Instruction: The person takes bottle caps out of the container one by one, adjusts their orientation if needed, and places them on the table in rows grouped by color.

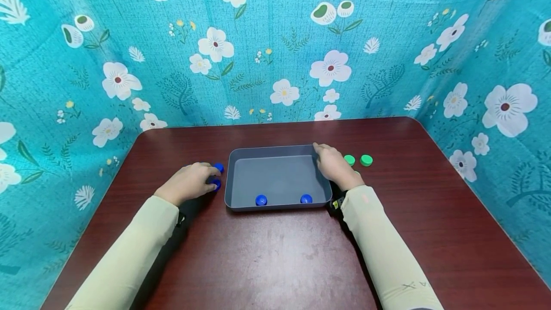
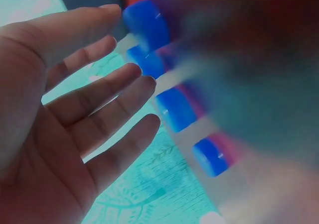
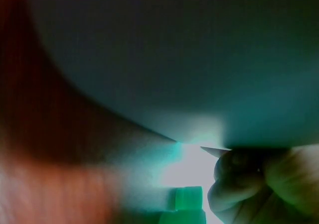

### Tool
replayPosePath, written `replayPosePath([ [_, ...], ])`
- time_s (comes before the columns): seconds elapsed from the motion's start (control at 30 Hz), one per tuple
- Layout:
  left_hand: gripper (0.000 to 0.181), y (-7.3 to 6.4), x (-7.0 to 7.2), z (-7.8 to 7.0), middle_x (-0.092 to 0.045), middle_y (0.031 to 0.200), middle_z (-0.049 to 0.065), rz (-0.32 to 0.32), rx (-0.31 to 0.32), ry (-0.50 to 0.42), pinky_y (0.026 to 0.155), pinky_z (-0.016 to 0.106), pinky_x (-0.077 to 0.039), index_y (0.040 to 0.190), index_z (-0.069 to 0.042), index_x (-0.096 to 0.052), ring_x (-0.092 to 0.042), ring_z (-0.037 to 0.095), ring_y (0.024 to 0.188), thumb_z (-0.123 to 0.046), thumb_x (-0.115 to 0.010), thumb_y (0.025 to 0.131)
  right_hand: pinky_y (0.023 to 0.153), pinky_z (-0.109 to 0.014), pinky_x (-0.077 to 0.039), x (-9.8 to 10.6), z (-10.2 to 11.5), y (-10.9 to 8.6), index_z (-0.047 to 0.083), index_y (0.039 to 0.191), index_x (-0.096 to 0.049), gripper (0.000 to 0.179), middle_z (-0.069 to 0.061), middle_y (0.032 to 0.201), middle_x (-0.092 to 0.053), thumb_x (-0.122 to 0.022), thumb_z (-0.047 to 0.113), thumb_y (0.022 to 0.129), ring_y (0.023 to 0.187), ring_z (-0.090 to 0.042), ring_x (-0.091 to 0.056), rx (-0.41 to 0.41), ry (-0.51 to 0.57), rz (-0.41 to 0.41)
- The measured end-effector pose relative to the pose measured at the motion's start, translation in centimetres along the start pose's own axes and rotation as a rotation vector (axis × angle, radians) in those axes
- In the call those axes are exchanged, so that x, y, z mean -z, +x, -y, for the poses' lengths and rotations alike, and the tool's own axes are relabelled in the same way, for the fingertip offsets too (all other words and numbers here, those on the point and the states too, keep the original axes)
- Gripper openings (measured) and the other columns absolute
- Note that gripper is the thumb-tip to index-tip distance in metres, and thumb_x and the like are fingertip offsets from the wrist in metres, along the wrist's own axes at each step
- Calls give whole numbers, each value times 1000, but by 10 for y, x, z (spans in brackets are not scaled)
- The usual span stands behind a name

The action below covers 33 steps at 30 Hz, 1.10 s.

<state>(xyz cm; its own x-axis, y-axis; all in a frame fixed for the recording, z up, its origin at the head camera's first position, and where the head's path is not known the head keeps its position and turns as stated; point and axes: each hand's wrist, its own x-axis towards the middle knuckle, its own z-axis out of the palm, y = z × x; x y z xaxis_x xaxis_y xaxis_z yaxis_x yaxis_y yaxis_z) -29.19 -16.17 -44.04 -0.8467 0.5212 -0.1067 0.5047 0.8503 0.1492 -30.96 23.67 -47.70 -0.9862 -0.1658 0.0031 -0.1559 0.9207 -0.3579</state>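
A grey rectangular tray (image 1: 275, 173) lies on the table between the hands, holding two blue bottle caps, one front left (image 1: 260, 200) and one front right (image 1: 306, 198). My left hand (image 1: 189, 183) hovers at a row of blue caps left of the tray. In the left wrist view its fingers (image 2: 112, 97) are spread and loosely bent, with the thumb tip beside the nearest blue cap (image 2: 147, 25); whether they touch is unclear. My right hand (image 1: 336, 164) grips the tray's right wall near the far corner, with curled fingers (image 3: 234, 179) in the right wrist view.
Green caps (image 1: 366, 160) lie on the table just right of the right hand, one partly hidden by it. The dark red table (image 1: 275, 257) ends at a flowered blue curtain (image 1: 267, 51) behind and at both sides.
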Motion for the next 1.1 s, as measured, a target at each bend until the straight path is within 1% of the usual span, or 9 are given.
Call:
replayPosePath([
  [0.17, 39, 1, 16, -2, -65, 114, 10, -28, 1, 0, 87, 49, -52, 121, -8, -69, -62, 29, 105, -22, -76, 86, 100, -50, -41, 2, 1, 1, -1, 149, -34, 54, -23, 145, -42, -52, 6, 99, 131, -37, -43, 8, -3, -6],
  [0.3, 38, 4, 23, -10, -66, 111, 10, -49, -27, 27, 84, 46, -54, 120, -8, -69, -63, 26, 98, -20, -77, 86, 101, -51, -41, 4, 1, 0, -2, 149, -34, 54, -23, 145, -41, -52, 5, 99, 131, -37, -42, 17, 5, -8],
  [0.37, 35, 5, 23, -16, -67, 109, 9, -61, -45, 39, 82, 43, -55, 119, -9, -70, -63, 23, 93, -20, -76, 86, 101, -50, -41, 4, 1, -1, -1, 149, -35, 54, -22, 145, -42, -53, 5, 98, 132, -36, -42, 17, 14, -15],
  [0.43, 32, 6, 21, -22, -67, 106, 8, -77, -83, 49, 79, 41, -56, 116, -9, -71, -63, 20, 89, -19, -76, 86, 101, -50, -41, 3, 1, -2, -2, 149, -35, 54, -22, 145, -43, -53, 4, 98, 132, -36, -42, 16, 17, -19],
  [0.57, 26, 7, 12, -33, -66, 97, 5, -105, -152, 67, 72, 35, -57, 112, -9, -73, -63, 16, 81, -18, -74, 87, 101, -50, -40, -1, 2, -4, -1, 149, -36, 54, -21, 145, -43, -53, 4, 98, 132, -35, -42, 2, 30, -13],
  [0.63, 25, 7, 8, -36, -66, 93, 4, -118, -167, 79, 70, 32, -57, 110, -9, -74, -63, 14, 78, -18, -75, 87, 101, -50, -40, -3, 3, -5, -1, 149, -36, 54, -21, 144, -43, -53, 5, 98, 132, -36, -42, -5, 33, -8],
  [0.73, 22, 8, 6, -39, -66, 89, 3, -149, -165, 114, 68, 31, -57, 107, -10, -75, -61, 13, 74, -18, -76, 86, 101, -50, -41, -5, 3, -6, -1, 149, -36, 54, -21, 144, -43, -54, 5, 98, 132, -36, -42, -10, 33, -11],
  [0.87, 22, 10, 8, -44, -66, 90, 2, -173, -173, 131, 69, 31, -57, 106, -11, -75, -62, 13, 76, -17, -77, 84, 101, -51, -40, -3, 4, -5, -2, 148, -37, 54, -22, 144, -44, -54, 3, 97, 132, -37, -42, -5, 27, -21],
  [1.1, 24, 19, 10, -60, -68, 101, 5, -128, -263, 129, 72, 33, -57, 110, -11, -74, -66, 16, 87, -17, -74, 87, 99, -50, -42, -1, 0, -1, -5, 146, -38, 52, -24, 141, -46, -52, 2, 97, 128, -37, -46, 58, -19, -34],
])
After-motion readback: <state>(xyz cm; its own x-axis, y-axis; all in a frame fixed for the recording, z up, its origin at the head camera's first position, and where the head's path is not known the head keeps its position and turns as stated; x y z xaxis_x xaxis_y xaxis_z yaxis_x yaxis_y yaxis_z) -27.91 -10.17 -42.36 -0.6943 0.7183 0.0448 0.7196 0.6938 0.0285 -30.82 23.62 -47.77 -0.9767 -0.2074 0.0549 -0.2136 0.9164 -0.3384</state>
